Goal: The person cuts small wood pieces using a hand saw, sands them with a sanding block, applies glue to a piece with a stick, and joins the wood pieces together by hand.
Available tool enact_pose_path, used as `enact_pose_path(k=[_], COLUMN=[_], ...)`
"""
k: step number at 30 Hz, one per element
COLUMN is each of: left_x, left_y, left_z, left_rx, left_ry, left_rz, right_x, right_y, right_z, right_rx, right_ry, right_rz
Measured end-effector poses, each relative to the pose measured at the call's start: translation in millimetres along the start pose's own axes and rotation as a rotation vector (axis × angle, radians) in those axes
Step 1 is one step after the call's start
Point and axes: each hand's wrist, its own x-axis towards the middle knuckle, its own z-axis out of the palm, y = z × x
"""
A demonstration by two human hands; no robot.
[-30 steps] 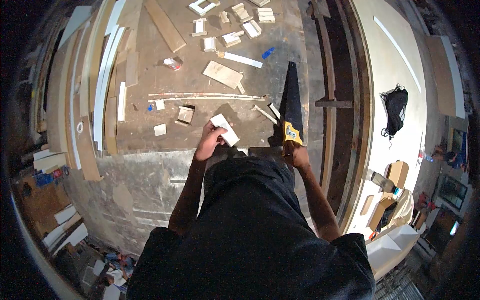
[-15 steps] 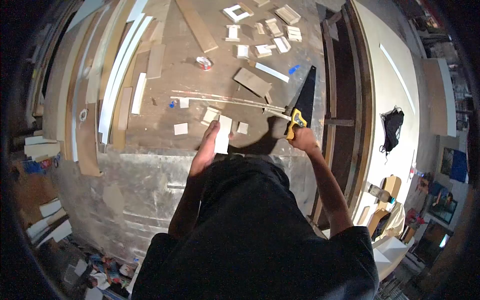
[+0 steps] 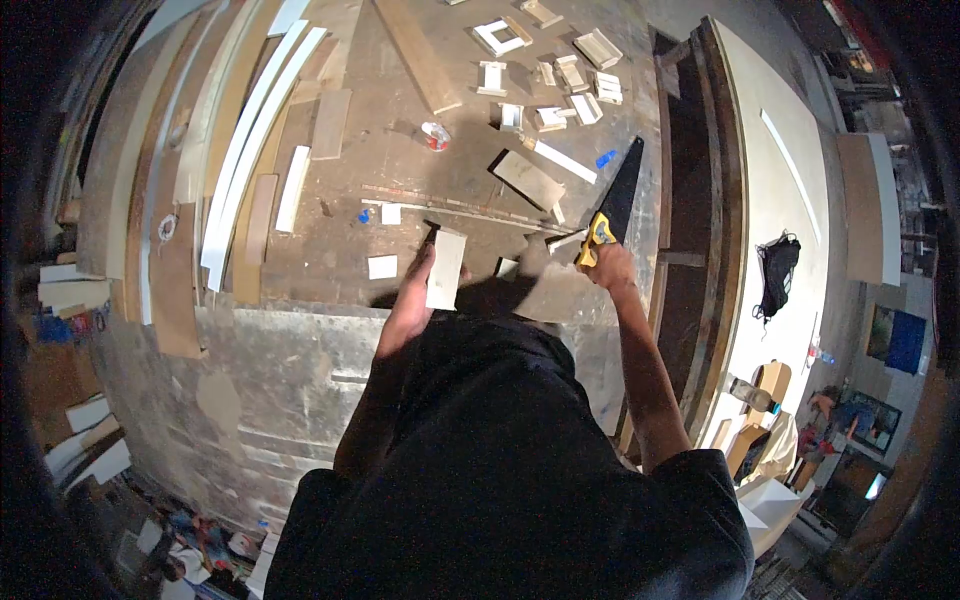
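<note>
My left hand (image 3: 408, 302) is closed round the side of a white-faced block (image 3: 445, 270), held upright near my waist. On the right, my right hand (image 3: 610, 268) grips the yellow handle of a hand saw (image 3: 622, 190), whose dark blade points up and away from me. Thin wooden strips (image 3: 460, 208) lie between the two hands and end close to the saw handle. A brown board piece (image 3: 530, 180) rests beyond them. One small white square (image 3: 382, 267) lies left of the block, with another white square (image 3: 390, 214) farther off.
Several small wooden assemblies (image 3: 502, 37) lie at the far side of the worktable (image 3: 280, 355). Long boards (image 3: 250, 150) are stacked at left. A red-and-white can (image 3: 435, 136) stands mid-table. Black netting (image 3: 777, 272) and a bottle (image 3: 752, 394) are on the right-hand surface.
The view has shifted, moving the table items rightward. The block has turned more upright in my left hand. My right hand has raised the saw slightly, still holding its handle.
</note>
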Motion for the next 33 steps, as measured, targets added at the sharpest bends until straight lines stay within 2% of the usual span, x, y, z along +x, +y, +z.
enact_pose_path(k=[1,3,5,6,7,8,10,11,12,14,15,16,18,20,22,24,26,27,30,31,33], left_x=[1,1,-3,-9,-14,-16,-27,-32,-35,-37,-36,-39,-43,-44,-36,-23,-16,-14,-12,-18,-23], left_y=[2,6,13,19,28,29,63,81,94,110,117,118,120,118,107,92,79,72,56,62,53], left_z=[-2,-3,21,37,49,52,70,81,86,88,89,94,111,123,132,131,132,134,143,150,153], left_rx=[-0.001,-0.181,-0.142,-0.105,-0.041,0.133,1.053,1.167,1.172,0.644,0.616,0.618,0.348,0.387,0.366,0.375,0.438,0.385,0.394,0.485,0.427], left_ry=[0.005,-0.145,-0.095,-0.050,-0.043,0.042,0.029,0.102,0.113,-0.070,-0.158,-0.148,-0.236,-0.303,-0.327,-0.344,-0.327,-0.340,-0.293,-0.246,-0.181], left_rz=[0.004,-0.101,-0.025,0.049,0.082,0.135,0.700,0.715,0.717,0.584,0.584,0.590,0.549,0.548,0.530,0.554,0.394,0.334,0.365,0.371,0.400], right_x=[4,21,53,74,114,120,128,145,146,143,144,145,145,97,49,-13,-73,-84,-117,-119,-117], right_y=[-6,-31,-54,-64,-62,-69,-90,-84,-86,-90,-88,-82,-62,-56,-53,-54,-72,-74,-96,-93,-87], right_z=[-13,-44,-41,-34,6,5,0,20,16,-1,-1,-2,-5,-27,-78,-115,-160,-158,-196,-191,-179], right_rx=[-0.004,0.192,0.305,0.410,0.479,0.485,0.201,0.152,0.156,0.125,0.100,0.100,-0.182,0.465,0.835,1.335,1.459,1.239,0.939,0.903,0.893], right_ry=[0.007,0.079,0.449,0.423,0.529,0.530,0.319,0.287,0.288,0.172,0.201,0.203,0.572,0.523,0.287,0.199,0.169,0.243,0.085,0.112,0.165], right_rz=[0.002,-0.002,-0.193,-0.217,-0.378,-0.386,-0.259,-0.343,-0.354,-0.238,-0.246,-0.258,-0.763,-0.295,-0.150,-0.137,-0.227,-0.391,-0.379,-0.375,-0.329])
